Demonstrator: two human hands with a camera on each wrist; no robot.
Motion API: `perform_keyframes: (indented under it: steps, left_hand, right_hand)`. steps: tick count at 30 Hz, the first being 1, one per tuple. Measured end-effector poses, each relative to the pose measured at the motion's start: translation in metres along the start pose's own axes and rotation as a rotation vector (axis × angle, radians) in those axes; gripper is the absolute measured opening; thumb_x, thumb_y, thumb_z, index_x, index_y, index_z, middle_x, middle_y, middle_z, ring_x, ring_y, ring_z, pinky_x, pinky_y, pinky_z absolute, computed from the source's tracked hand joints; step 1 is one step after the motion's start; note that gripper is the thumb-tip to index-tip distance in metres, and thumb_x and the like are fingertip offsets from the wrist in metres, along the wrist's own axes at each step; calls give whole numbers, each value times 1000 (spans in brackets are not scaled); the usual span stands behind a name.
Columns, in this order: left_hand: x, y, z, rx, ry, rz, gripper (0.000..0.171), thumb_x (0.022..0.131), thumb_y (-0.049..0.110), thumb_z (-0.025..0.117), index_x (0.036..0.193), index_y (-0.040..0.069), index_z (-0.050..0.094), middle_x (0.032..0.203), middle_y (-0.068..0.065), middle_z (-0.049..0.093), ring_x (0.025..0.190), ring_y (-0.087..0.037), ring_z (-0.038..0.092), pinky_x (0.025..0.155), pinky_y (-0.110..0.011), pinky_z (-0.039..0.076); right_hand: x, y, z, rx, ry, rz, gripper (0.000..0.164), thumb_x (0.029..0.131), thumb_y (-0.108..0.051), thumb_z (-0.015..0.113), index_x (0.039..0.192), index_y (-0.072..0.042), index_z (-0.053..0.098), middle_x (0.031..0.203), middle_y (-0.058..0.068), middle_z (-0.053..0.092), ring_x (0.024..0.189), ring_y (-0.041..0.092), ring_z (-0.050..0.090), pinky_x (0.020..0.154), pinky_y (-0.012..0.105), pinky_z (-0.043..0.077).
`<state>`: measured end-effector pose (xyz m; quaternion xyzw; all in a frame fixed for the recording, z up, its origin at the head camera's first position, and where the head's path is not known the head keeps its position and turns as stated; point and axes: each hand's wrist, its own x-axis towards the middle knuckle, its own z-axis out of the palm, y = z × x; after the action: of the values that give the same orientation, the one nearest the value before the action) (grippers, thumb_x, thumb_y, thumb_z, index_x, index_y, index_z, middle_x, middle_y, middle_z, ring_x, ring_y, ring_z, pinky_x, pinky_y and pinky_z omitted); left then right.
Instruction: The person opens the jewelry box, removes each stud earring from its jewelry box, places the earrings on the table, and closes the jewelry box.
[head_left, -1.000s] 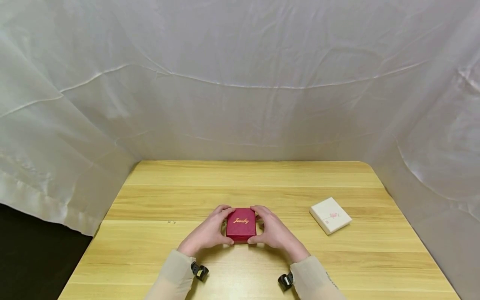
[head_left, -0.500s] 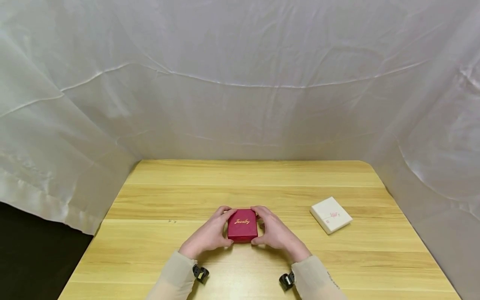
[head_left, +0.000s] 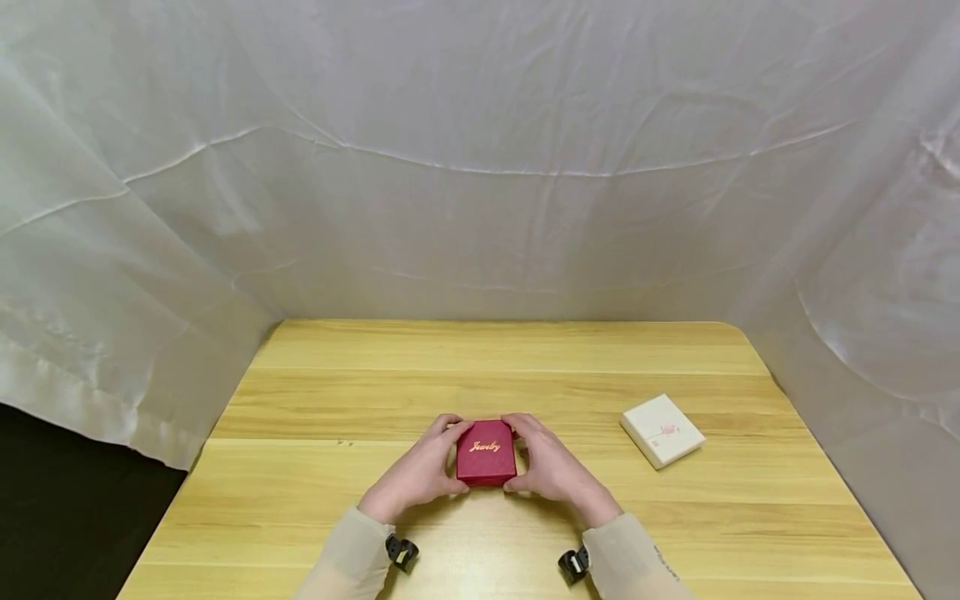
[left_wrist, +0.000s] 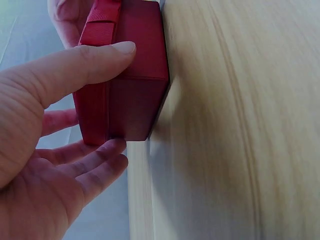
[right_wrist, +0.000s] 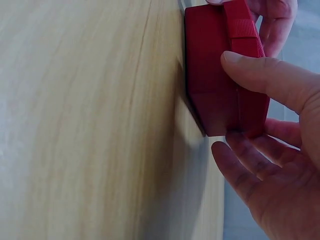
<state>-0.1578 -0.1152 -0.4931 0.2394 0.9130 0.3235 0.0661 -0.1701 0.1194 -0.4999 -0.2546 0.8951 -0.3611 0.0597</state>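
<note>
Left hand (head_left: 422,468) and right hand (head_left: 553,468) grip a red box (head_left: 486,467)

A pale, creased curtain (head_left: 480,150) fills the background, standing beyond the red box and along both sides of it. Beneath the red box spreads a light wooden desk (head_left: 360,400), its plank lines running crosswise. Far to the left of the red box, past the desk's edge, there is a black area (head_left: 75,508).

Two beige sleeves (head_left: 347,552) reach in from the near side of the red box. The left hand pinches the red box from its left, thumb on the near face and fingers around toward the far side. The right hand mirrors it on the right, also pinching the red box between thumb and fingers.

The red box is low over the desk, upright, lid on top; whether its underside touches the wood is hard to tell. To the right of the red box, a little beyond it and well apart, a flat white box (head_left: 660,427) lies askew on the desk.

Nearer the person than the red box, black wrist devices (head_left: 402,553) sit at the cuffs. A ribbed red ribbon (left_wrist: 102,24) crosses the red box's near face, gold lettering (head_left: 485,447) on its top reads "Jewelry", and a small pink flower (head_left: 668,430) marks the white box.
</note>
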Motion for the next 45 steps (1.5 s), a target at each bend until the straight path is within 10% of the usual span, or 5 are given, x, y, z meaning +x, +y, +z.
perform_keyframes:
  steps: [45]
  left_hand:
    - [-2,-10,-5,-83,-55,-12,89,76,35,84,146,-1,42,144,-12,41,130,-30,45,107,-49,38]
  right_hand:
    - [-3,2,0,69,-59,62,94,70,-27,89,145,2,41,144,16,45,132,35,43,109,54,33]
